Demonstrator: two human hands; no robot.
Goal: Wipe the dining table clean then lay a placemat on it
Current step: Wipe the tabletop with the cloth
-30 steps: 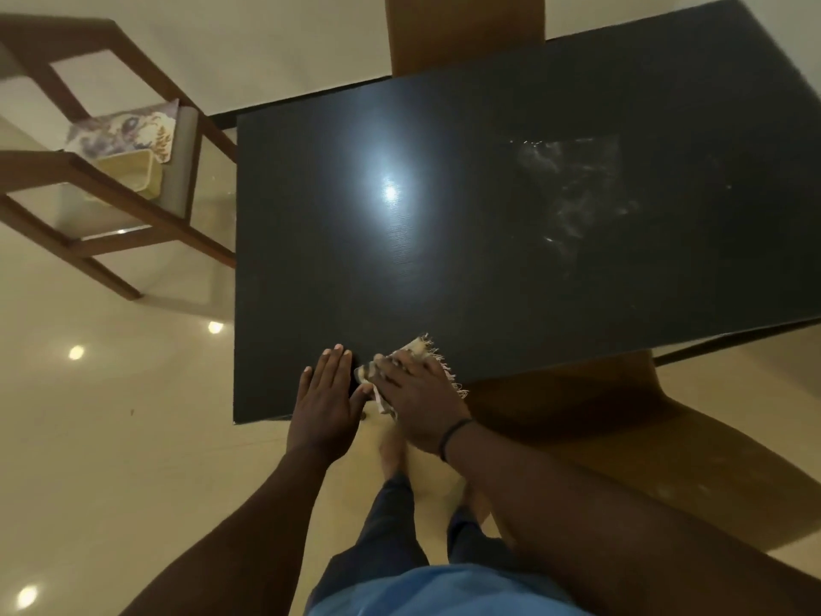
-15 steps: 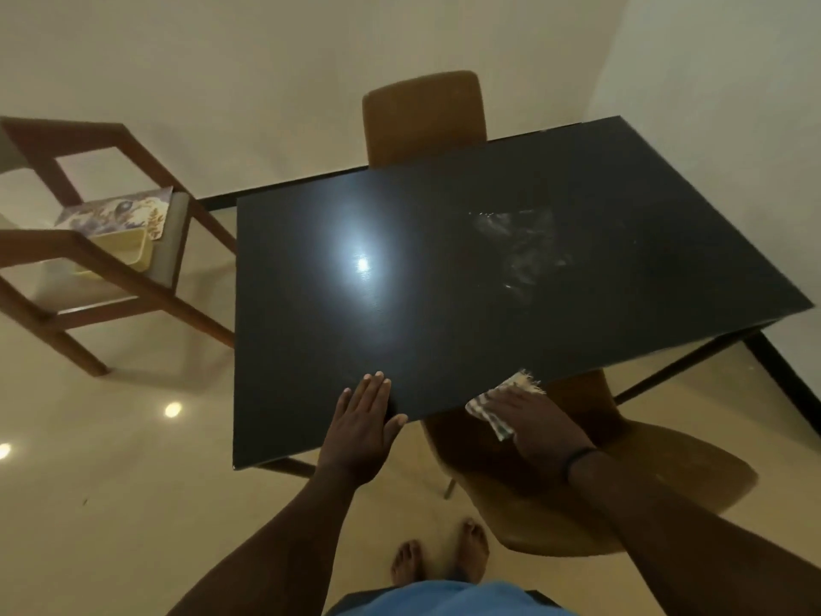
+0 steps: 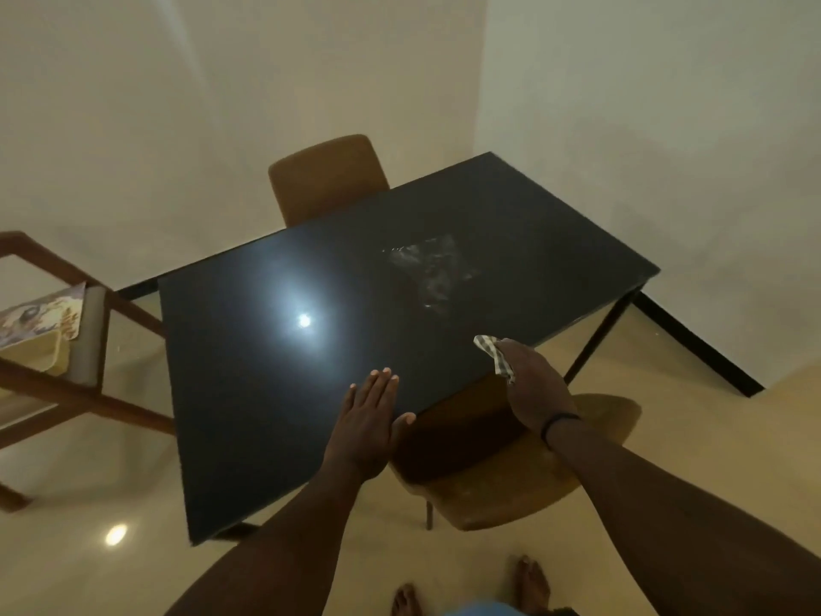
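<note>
The head view looks down on a glossy black rectangular dining table (image 3: 311,393), and every place here is given from that table. The left hand (image 3: 364,420) lies flat on its near edge, fingers straight and together, holding nothing. The right hand (image 3: 531,384) sits further along that near edge toward the right, its fingers closed over a small checked fringed cloth (image 3: 493,355) that pokes out ahead of the knuckles and rests on the top.

The wiping step looks to be in hand and unfinished: a pale smeared patch (image 3: 433,271) lies toward the far right part of the top, well beyond the cloth. The next move probably calls for carrying the cloth out from the near edge over that patch with firm strokes, the flat hand bracing.

A floral printed placemat (image 3: 42,320) lies on a brown wooden-framed chair (image 3: 111,304) off the table's left end, not yet laid. Two tan upholstered chairs (image 3: 326,177) stand at its far and near sides.
</note>
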